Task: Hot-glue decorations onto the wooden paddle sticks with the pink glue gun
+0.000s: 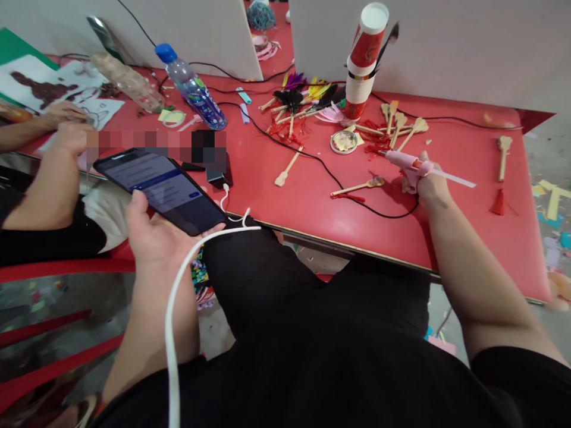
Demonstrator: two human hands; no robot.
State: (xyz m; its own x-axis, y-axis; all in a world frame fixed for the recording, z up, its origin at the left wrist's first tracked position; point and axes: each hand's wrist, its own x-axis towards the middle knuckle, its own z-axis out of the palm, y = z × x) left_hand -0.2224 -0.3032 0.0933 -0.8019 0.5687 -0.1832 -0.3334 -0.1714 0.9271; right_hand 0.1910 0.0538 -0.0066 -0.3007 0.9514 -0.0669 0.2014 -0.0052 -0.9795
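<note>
A lit smartphone (163,189) rests in my left hand (156,235), its thumb along the near edge. At the right, my right hand (426,181) is wrapped round a pink glue gun (408,161) with a pale glue stick out of its back. The gun's tip points left, close to red tassels and several wooden sticks (398,128). Left of that hand lies a wooden stick with a red tassel (359,188). Another bare stick (288,168) lies farther left. A round tin (343,141) stands behind them.
Stacked paper cups (363,65), coloured feathers (292,98) and a blue-capped bottle (191,89) stand or lie at the back of the red table (267,208). A black cord crosses it. A white cable hangs before me. Another person's arms (53,160) are at the left.
</note>
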